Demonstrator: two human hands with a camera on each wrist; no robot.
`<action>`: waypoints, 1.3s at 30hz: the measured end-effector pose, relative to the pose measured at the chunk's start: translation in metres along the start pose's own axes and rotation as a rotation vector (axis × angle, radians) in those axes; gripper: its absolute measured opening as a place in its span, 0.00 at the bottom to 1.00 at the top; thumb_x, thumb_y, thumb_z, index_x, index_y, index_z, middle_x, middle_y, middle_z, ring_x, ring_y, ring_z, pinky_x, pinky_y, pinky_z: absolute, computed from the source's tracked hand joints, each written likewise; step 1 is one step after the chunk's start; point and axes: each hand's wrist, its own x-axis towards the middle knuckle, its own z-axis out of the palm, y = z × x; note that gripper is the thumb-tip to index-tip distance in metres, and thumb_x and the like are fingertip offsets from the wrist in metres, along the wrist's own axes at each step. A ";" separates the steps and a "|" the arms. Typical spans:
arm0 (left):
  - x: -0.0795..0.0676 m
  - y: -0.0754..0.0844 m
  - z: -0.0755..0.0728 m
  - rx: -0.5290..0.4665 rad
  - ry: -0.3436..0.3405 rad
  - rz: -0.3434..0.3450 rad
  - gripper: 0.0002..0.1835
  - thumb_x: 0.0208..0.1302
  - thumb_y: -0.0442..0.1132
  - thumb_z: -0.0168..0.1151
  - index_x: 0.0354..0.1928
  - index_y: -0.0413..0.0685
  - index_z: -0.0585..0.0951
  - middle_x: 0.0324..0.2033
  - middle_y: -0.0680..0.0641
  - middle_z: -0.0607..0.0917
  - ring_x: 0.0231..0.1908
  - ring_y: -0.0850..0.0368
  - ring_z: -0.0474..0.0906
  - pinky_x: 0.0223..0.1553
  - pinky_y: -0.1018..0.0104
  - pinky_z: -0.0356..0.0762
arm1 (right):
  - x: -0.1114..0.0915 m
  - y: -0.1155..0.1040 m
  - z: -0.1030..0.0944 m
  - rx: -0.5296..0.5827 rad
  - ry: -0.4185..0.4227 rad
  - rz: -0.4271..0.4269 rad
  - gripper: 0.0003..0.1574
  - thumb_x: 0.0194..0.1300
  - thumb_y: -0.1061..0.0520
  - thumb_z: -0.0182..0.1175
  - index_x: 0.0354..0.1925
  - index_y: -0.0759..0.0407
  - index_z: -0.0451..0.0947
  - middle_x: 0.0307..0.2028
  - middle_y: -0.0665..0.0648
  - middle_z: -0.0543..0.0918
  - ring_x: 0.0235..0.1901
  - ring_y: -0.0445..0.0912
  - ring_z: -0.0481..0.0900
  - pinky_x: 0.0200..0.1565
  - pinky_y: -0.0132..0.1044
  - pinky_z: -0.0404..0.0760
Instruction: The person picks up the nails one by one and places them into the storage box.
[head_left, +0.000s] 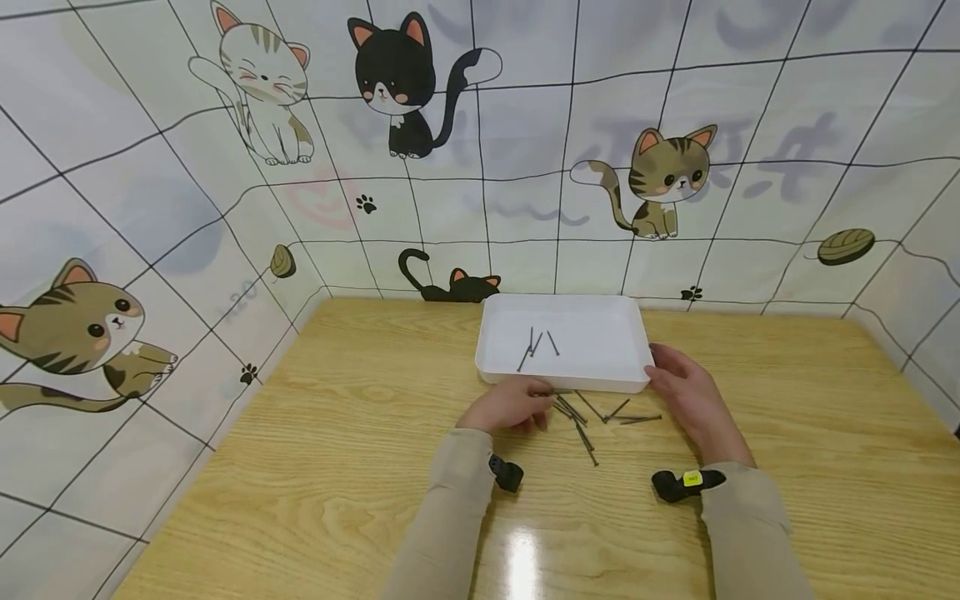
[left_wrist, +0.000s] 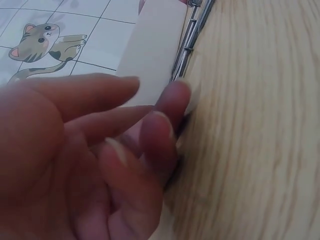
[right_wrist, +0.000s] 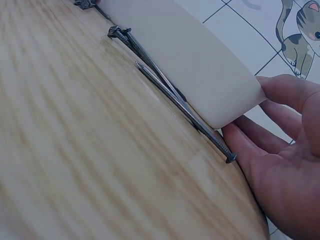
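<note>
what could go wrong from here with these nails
The left hand could get pricked, being so close to the loose nails. If the right hand, at a corner of the white tray, shifts it, the nails inside might slide. Loose nails near the tray's front wall could also scatter if bumped.

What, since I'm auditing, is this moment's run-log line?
left hand: beside nails | right hand: touching white tray | nails: some in tray, others on table

Nails [head_left: 573, 412] lie on the table [head_left: 322, 467] before the tray [head_left: 600, 342], others inside it; my left hand [head_left: 506, 406] is before its left front, my right hand [head_left: 690, 396] at its right front corner, the wall [head_left: 525, 208] behind.
</note>
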 end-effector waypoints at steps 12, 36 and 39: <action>-0.004 0.006 0.004 0.202 0.095 -0.035 0.16 0.57 0.35 0.60 0.50 0.46 0.77 0.19 0.50 0.78 0.14 0.60 0.69 0.19 0.69 0.70 | -0.003 0.000 0.001 0.043 -0.004 -0.002 0.43 0.66 0.50 0.55 0.71 0.58 0.47 0.70 0.62 0.49 0.67 0.54 0.54 0.52 0.20 0.68; -0.003 0.011 0.008 0.416 0.129 0.016 0.03 0.53 0.40 0.67 0.25 0.53 0.83 0.23 0.58 0.77 0.23 0.64 0.69 0.23 0.73 0.67 | -0.002 -0.001 0.002 0.024 -0.008 0.000 0.43 0.66 0.48 0.54 0.71 0.58 0.47 0.70 0.63 0.50 0.67 0.53 0.54 0.51 0.20 0.69; -0.003 0.013 0.009 0.426 0.127 0.011 0.04 0.54 0.40 0.66 0.24 0.54 0.82 0.23 0.59 0.77 0.24 0.64 0.68 0.24 0.72 0.66 | -0.002 -0.001 0.001 0.013 -0.005 -0.007 0.44 0.66 0.47 0.54 0.71 0.58 0.47 0.70 0.63 0.50 0.67 0.53 0.54 0.51 0.20 0.69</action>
